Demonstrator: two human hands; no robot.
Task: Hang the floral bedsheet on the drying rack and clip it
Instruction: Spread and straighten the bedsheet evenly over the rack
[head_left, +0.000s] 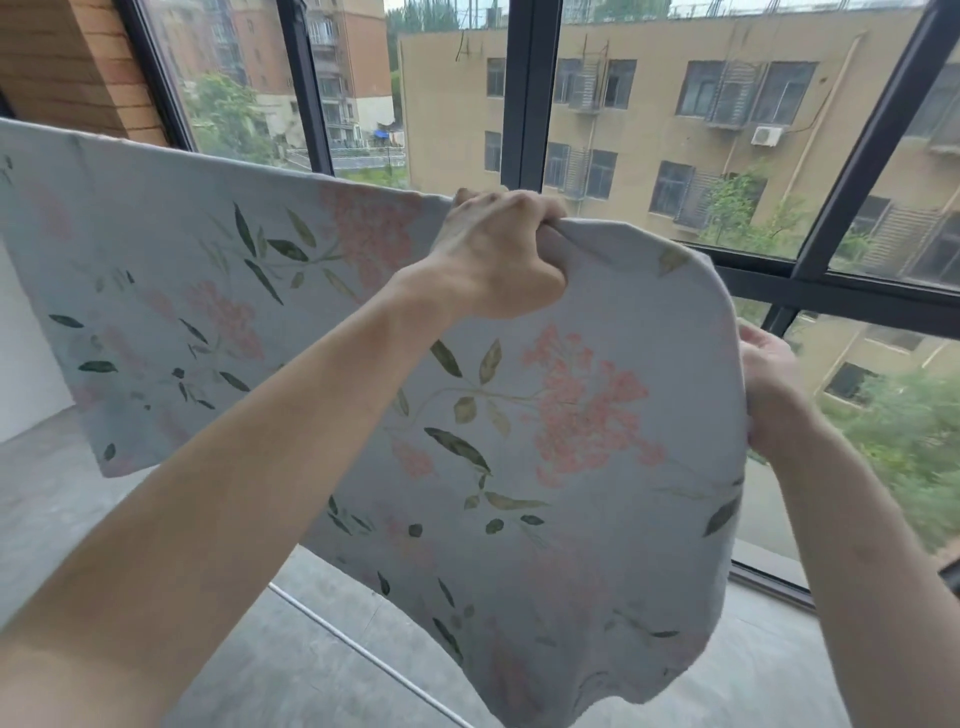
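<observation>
Head view: grey concrete floor (78, 519) w/ a thin white line (363, 649) running across it from abt 7 to 5 o'clock. Black-framed window (524, 93) fills the top half, 10 to 3 o'clock; beige apartment block (675, 119) and trees outside. Brick wall corner (78, 57) at 10 o'clock, white wall (26, 338) at 9.

Hard to make out: whatever carries the floral bedsheet (571, 415) is hidden under its top fold, so no rack bar shows. Sheet's left end is cut off by frame edge at 9–10 o'clock. Right-hand fingers mostly hidden behind cloth. Dark object (953, 574) at 4 o'clock is cut off, can't ID.

Bedsheet hangs spread across centre, 9 to 4 o'clock, pale blue-grey w/ pink blossoms and green leaves; lower corner droops toward 6, clear of floor. Left hand (498, 254) just above centre: grip closed, fingers curled over the sheet's top edge, cloth bunched in the fist. Right hand (769, 389) at 3 o'clock: grip closed on the sheet's right side edge, lower than the left hand, thumb on the near face. Sheet stretches between both grips.
</observation>
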